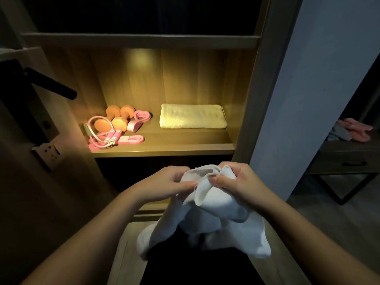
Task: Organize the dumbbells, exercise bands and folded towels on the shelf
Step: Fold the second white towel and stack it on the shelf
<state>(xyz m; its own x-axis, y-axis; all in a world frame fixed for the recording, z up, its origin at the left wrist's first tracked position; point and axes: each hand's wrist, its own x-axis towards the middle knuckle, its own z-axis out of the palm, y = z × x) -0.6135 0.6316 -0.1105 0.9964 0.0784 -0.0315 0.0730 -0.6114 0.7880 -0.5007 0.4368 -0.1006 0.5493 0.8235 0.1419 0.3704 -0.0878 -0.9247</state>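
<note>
My left hand point(162, 183) and right hand point(238, 182) both pinched the top edge of a crumpled white towel point(218, 214), fingers point(221, 178) curled into the cloth, in front of and below the lit shelf point(164, 150). On it a folded yellow towel point(193, 116) lay at the right. The orange dumbbells point(118, 119), pink bands point(136, 123) and a pink skipping rope point(104, 139) were heaped at the left. A black door handle point(53, 86) jutted in from the left.

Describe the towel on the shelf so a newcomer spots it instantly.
On the lit wooden shelf ahead, look at the right half, away from the orange dumbbells and pink bands. The folded towel lies there, pale yellow and neat, unlike the crumpled white towel being held.
</note>
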